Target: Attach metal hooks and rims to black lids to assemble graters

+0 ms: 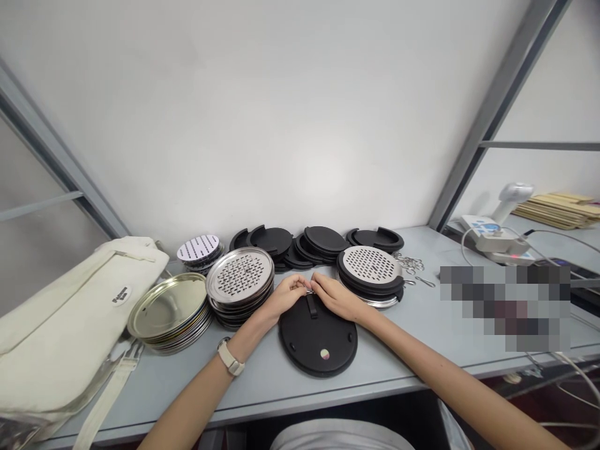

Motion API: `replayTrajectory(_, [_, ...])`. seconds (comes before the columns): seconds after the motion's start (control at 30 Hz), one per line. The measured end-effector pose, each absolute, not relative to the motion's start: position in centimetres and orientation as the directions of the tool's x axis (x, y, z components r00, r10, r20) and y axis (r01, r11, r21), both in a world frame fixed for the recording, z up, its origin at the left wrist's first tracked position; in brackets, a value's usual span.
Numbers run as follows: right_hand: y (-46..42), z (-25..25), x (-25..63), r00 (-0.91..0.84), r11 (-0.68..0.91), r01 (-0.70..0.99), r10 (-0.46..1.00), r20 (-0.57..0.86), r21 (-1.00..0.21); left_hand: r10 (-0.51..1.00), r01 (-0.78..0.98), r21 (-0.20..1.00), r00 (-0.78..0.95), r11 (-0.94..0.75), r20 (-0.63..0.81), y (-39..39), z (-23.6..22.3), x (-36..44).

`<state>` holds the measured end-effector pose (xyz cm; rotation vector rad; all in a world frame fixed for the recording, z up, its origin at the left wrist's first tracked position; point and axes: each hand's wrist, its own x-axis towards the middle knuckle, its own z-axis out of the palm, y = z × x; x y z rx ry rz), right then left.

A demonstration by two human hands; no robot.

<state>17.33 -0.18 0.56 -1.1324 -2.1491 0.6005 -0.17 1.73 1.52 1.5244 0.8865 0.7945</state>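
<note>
A black round disc (319, 344) lies flat on the table in front of me, with a short black strap (312, 305) near its far edge and a small round sticker. At the strap's far end, my left hand (287, 299) and my right hand (336, 297) meet with fingertips closed together. A small bit of metal shows between them; most of it is hidden by the fingers. To the left stands a stack of perforated metal plates (241, 275). On the right, another perforated plate (370, 264) rests on black holders, beside several small metal clips (410, 265).
Gold-rimmed metal lids (169, 307) are stacked at the left, next to a cream bag (70, 319). Striped discs (199, 249) and black round pieces (325, 240) line the wall. A scanner (510, 200) and cables stand at the right, near a blurred patch.
</note>
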Motion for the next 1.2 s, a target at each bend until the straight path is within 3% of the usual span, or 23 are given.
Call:
replayTrajectory(0.47, [-0.3, 0.5, 17.3, -0.437, 0.536, 0.57, 0.84, 0.322, -0.623, 0.903, 0.182, 0.98, 0.429, -0.083, -0.003, 2.0, 0.7, -0.2])
replayTrajectory(0.83, [-0.1, 0.3, 17.3, -0.435, 0.54, 0.577, 0.838, 0.329, -0.613, 0.915, 0.328, 0.914, 0.39, -0.237, 0.097, 2.1, 0.3, -0.1])
replayTrajectory(1.2, [-0.2, 0.3, 17.3, -0.392, 0.504, 0.591, 0.862, 0.321, -0.629, 0.895, 0.363, 0.866, 0.404, -0.344, 0.186, 1.8, 1.1, -0.4])
